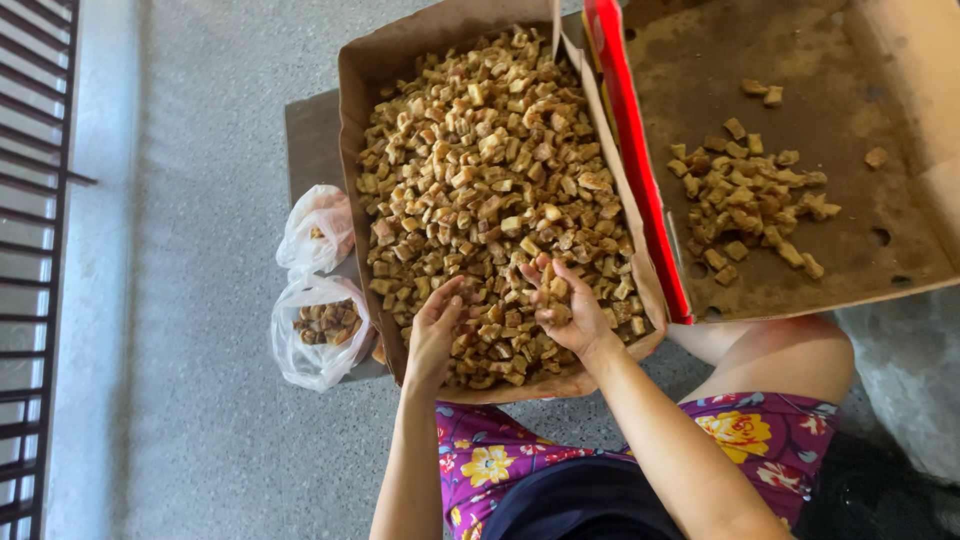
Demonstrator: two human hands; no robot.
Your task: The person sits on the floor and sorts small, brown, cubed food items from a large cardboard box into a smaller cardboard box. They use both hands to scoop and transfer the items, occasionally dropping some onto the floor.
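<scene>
A large cardboard box [352, 120] is heaped with small brown crusty cubes [480, 170]. My left hand [436, 325] rests edge-on in the cubes near the box's near edge, fingers apart and empty. Just to its right, my right hand [562, 305] is cupped palm-up over the pile with a few cubes [553, 290] lying in it. A second, shallower cardboard box [890, 250] with a red edge sits to the right. It holds a small scatter of the same cubes [745, 195].
Two thin plastic bags [318, 330] lie left of the big box, the nearer one holding some cubes. A dark board [312, 140] sits under the box. Grey speckled floor [200, 300] spreads left to a metal grille [35, 250]. My knee [790, 355] and floral shorts are below.
</scene>
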